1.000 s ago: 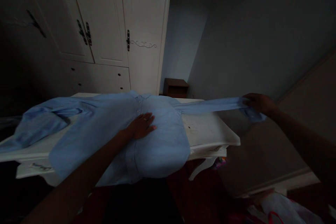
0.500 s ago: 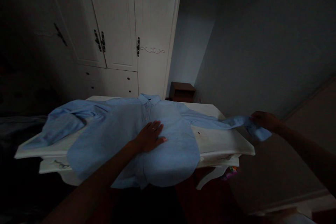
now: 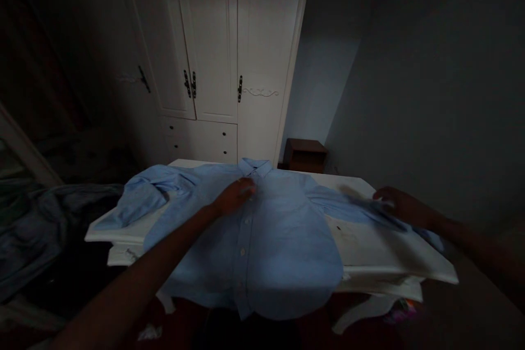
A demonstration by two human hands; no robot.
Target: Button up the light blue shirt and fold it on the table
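A light blue button-up shirt (image 3: 287, 240) lies front side up with its collar at the far side, on a white table (image 3: 385, 246). My left hand (image 3: 234, 197) is over the shirt's chest beside the button placket, fingers loosely bent and slightly blurred, with nothing seen in them. Off to the right, my right hand (image 3: 400, 208) is above the stretched-out sleeve (image 3: 348, 208), smeared by motion. Whether it touches the cloth I cannot tell. That sleeve's end reaches past the table's right edge. The other sleeve (image 3: 143, 197) lies bent at the left.
Behind the table stands a white wardrobe (image 3: 209, 44) with dark handles and drawers. A small brown cabinet (image 3: 305, 156) is by the grey wall (image 3: 418, 93). Dark crumpled cloth (image 3: 90, 219) lies at the left. Something colourful (image 3: 402, 311) is below the table's right end.
My left hand has lifted from lying flat on the shirt and moved toward the collar. The right sleeve, held out in my right hand before, now lies lower along the table. The view has shifted left.
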